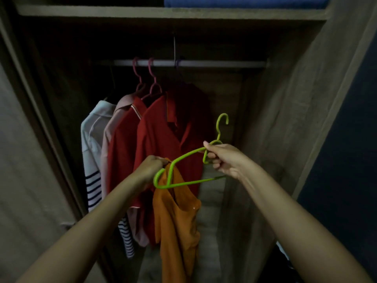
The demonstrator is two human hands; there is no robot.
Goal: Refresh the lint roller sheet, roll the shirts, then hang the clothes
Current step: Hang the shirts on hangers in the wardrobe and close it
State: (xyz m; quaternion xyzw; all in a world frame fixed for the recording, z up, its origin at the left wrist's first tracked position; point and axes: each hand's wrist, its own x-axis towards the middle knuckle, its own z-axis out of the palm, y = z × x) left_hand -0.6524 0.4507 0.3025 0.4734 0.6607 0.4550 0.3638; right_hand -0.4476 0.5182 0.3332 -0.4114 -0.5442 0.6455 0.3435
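I stand in front of an open wardrobe. My right hand (223, 159) grips a green hanger (184, 158) near its neck, tilted, hook pointing up. My left hand (150, 169) pinches the top of an orange shirt (177, 225) at the hanger's left end; the shirt hangs down limp below both hands. One hanger arm is inside the shirt's neck opening. On the rail (214, 63) behind hang a red shirt (163, 135), another red one, a pink one and a white shirt with navy stripes (91, 144), on pink hangers.
The rail's right half is bare of clothes, apart from a dark hook near its middle. A wooden shelf (142, 10) runs above, with blue folded fabric (244, 2) on it. The wardrobe's side wall (285, 119) stands close on the right; a door panel is at left.
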